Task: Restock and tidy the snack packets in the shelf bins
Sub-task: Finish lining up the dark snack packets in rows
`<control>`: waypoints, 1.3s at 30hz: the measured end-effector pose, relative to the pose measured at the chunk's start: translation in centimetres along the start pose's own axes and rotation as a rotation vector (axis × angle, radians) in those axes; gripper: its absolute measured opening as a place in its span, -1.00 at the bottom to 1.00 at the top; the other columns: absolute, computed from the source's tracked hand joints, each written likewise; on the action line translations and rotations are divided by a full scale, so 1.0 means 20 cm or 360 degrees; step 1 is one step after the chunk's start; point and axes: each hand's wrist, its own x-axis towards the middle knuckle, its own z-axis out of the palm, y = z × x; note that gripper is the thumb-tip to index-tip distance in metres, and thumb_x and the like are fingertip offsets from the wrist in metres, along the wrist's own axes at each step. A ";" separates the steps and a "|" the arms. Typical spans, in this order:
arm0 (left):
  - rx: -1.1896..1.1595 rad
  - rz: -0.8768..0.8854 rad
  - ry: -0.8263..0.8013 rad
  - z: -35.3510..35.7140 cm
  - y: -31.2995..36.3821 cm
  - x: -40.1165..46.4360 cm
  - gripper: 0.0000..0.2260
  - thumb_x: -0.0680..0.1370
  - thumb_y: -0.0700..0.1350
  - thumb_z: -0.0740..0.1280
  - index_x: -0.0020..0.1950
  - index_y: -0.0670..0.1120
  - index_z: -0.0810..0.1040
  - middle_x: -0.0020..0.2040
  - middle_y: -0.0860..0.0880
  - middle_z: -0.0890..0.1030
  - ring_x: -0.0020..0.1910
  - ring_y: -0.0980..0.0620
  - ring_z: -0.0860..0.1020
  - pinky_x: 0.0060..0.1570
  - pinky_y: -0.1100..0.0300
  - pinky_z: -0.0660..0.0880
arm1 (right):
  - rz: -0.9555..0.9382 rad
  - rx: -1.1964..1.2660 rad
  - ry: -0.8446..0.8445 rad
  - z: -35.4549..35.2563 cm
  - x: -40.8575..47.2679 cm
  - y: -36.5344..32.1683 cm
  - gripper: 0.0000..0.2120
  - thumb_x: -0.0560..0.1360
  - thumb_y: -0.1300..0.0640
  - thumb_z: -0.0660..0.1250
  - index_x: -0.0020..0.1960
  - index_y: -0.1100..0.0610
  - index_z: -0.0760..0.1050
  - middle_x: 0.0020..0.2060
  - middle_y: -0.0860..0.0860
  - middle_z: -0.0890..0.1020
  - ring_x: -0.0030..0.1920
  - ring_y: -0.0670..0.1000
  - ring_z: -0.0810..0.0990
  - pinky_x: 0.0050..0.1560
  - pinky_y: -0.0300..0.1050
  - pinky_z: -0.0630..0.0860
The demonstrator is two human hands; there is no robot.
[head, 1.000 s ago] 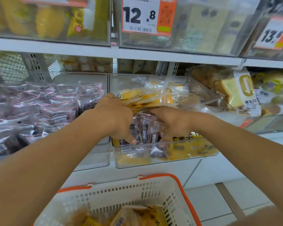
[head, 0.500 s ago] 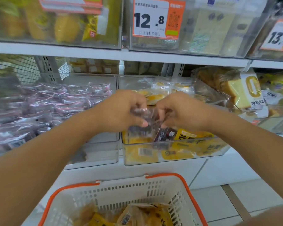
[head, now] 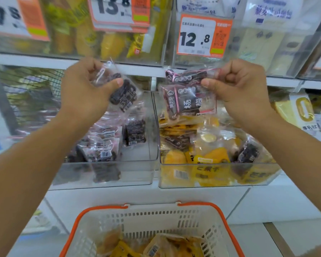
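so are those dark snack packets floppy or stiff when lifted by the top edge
Probably floppy: the packet pinched in the right hand hangs crumpled below the fingers. Likely light, since the left hand holds its packet by a pinch. The glossy film may be slippery.

Both bare forearms reach up and forward from the near corners, wrists raised and backs of the hands toward the camera. The left hand (head: 83, 88) is curled, thumb pressed across to the fingertips, pinching the top of a dark snack packet (head: 121, 91). The right hand (head: 243, 89), well apart from it and at the same height, pinches a second dark packet (head: 188, 97) between thumb and folded fingers.
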 end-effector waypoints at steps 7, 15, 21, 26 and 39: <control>0.0012 -0.0252 0.0232 -0.09 -0.12 -0.02 -0.80 0.46 -0.10 0.53 -0.18 0.01 0.51 -0.14 0.02 0.62 -0.08 -0.01 0.63 -0.06 0.01 0.63 | -0.0358 -0.0484 -0.0735 0.39 0.05 -0.22 -0.76 0.40 0.21 0.55 -0.24 0.11 0.47 -0.34 0.02 0.57 -0.35 -0.07 0.50 -0.29 -0.16 0.41; 0.0175 -0.0106 0.0180 -0.14 -0.14 -0.02 -0.80 0.47 -0.08 0.51 -0.09 -0.07 0.50 -0.13 0.02 0.59 -0.10 0.02 0.54 -0.02 0.01 0.56 | -0.0504 -0.1515 -0.1633 0.86 0.08 -0.14 -0.65 0.48 0.34 0.34 -0.29 0.01 0.29 -0.33 -0.05 0.45 -0.25 0.04 0.49 -0.26 -0.13 0.38; 0.0147 -0.0054 0.0033 -0.12 -0.15 -0.04 -0.82 0.49 -0.07 0.50 -0.06 -0.04 0.51 -0.02 0.03 0.61 0.03 0.03 0.56 0.07 -0.01 0.54 | -0.0369 -0.1507 -0.1804 0.88 0.01 -0.06 -0.76 0.51 -0.02 0.45 -0.07 0.07 0.41 -0.23 -0.05 0.49 -0.11 0.08 0.53 -0.18 -0.09 0.44; 0.0116 -0.0065 -0.0041 -0.13 -0.15 -0.05 -0.81 0.48 -0.10 0.51 -0.08 -0.03 0.50 -0.03 0.02 0.61 0.04 0.04 0.57 0.00 0.11 0.54 | -0.0153 -0.1774 -0.2143 0.83 0.01 -0.12 -0.12 0.15 -0.32 0.61 0.28 0.12 0.43 0.08 -0.01 0.58 0.06 0.09 0.56 -0.02 -0.07 0.54; 0.0004 -0.0103 0.0011 -0.13 -0.16 -0.06 -0.81 0.47 -0.11 0.52 -0.07 -0.02 0.52 0.00 0.08 0.64 0.08 0.07 0.60 0.13 -0.02 0.56 | -0.0390 -0.1594 -0.1980 0.88 0.05 -0.06 -0.43 0.20 -0.11 0.67 0.03 0.07 0.47 -0.23 -0.08 0.41 -0.07 0.07 0.49 -0.16 -0.16 0.32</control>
